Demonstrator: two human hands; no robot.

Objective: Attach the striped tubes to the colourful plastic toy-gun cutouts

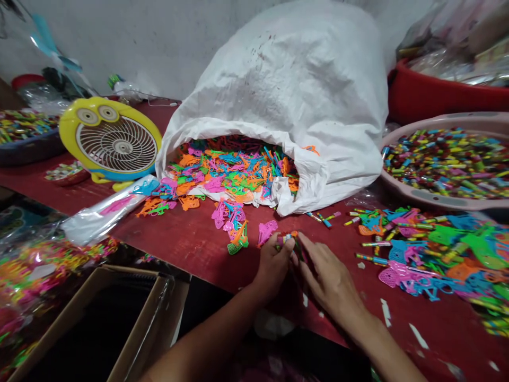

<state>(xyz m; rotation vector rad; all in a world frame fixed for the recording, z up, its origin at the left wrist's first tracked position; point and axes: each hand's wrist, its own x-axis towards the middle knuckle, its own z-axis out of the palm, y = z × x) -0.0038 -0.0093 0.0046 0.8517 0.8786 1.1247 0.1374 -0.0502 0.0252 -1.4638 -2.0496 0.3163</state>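
Observation:
My left hand (274, 262) and my right hand (328, 273) meet above the red table near its front edge. Pinched by the left fingers is a small multicoloured tube (287, 239), its far end partly covered. The right fingers close around the same spot; exactly what lies under them is hidden. Just beyond the left hand lies a pink plastic toy piece (267, 231) with a lattice. A little farther left is a loose group of pink, orange and green toy pieces (234, 225). To the right, toy pieces with tubes on them form a spread pile (433, 249).
A large white sack (302, 79) opens toward me, full of toy pieces. At right is a pink basin (397, 183) of tubes. A yellow fan (69, 124) and a clear plastic bag (95, 217) are at left. A cardboard box (137, 329) sits below the table's edge.

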